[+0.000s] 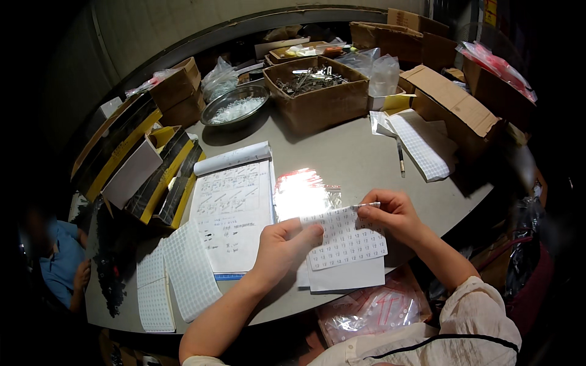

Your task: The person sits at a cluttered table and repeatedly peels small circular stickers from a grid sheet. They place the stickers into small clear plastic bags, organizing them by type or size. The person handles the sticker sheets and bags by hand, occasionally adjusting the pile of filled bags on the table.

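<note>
A white sheet of small printed stickers [349, 249] is held up over the near edge of the table. My left hand [284, 245] grips its left side, the thumb lying across the front. At the sheet's upper right, my right hand [394, 216] pinches the top edge, where a narrow strip appears bent or curled. A plain white sheet [348, 280] shows below the stickers. Just beyond my hands lies a pile of shiny clear plastic bags [299, 194] with red edges, partly washed out by glare. To their left rests an open notebook [232, 207] with drawings and handwriting.
More sticker sheets [190, 271] lie at left, another stack [420, 146] with a pen [401, 160] at right. Farther back stand a bowl of clear small pieces [235, 110] and a cardboard box of metal parts [317, 85]. Black-and-yellow boxes [165, 183] line the left; a person [61, 256] sits beyond.
</note>
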